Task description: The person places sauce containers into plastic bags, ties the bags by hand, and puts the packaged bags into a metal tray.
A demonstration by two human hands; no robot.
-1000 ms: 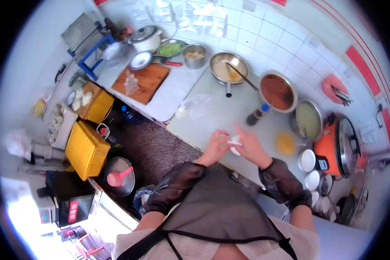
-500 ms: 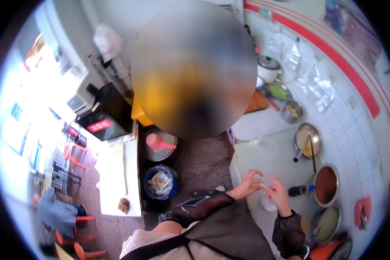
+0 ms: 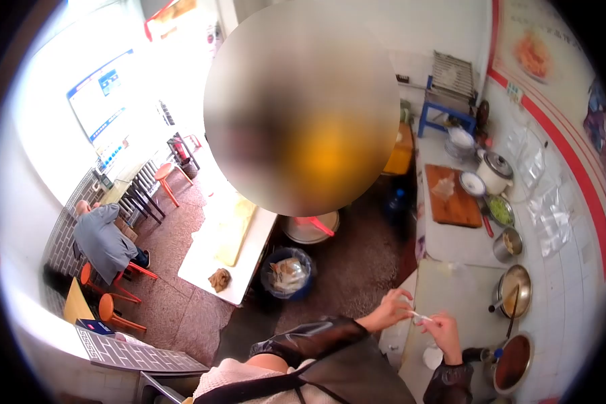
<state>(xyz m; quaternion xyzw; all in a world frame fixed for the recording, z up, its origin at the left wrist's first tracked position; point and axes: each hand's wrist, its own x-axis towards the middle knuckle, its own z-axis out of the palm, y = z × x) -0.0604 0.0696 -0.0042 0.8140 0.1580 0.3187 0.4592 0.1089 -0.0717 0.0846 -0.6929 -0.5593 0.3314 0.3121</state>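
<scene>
Over the near end of the pale worktop (image 3: 444, 286), my left hand (image 3: 388, 311) and my right hand (image 3: 443, 334) are close together with fingers pinched. Between their fingertips stretches a small thin white strip (image 3: 421, 317), its material too small to make out. Below my right hand, a round white thing (image 3: 432, 357) sits on the worktop, partly covered. To the right stand a pot of dark red sauce (image 3: 514, 363) and a metal pan (image 3: 520, 286) with a dark-handled utensil in it.
A bowl of chopped greens (image 3: 500, 210), a lidded white pot (image 3: 495, 172) and a wooden board (image 3: 448, 210) lie farther along. On the left are a lined bin (image 3: 287, 273) and a white table (image 3: 198, 259). A person in grey (image 3: 108, 236) sits beyond. A blurred disc hides the upper middle.
My view has swung left, so the room shifts rightward and the seated person shows more fully. My hands are slightly lower, and the white strip between them is now plainer.
</scene>
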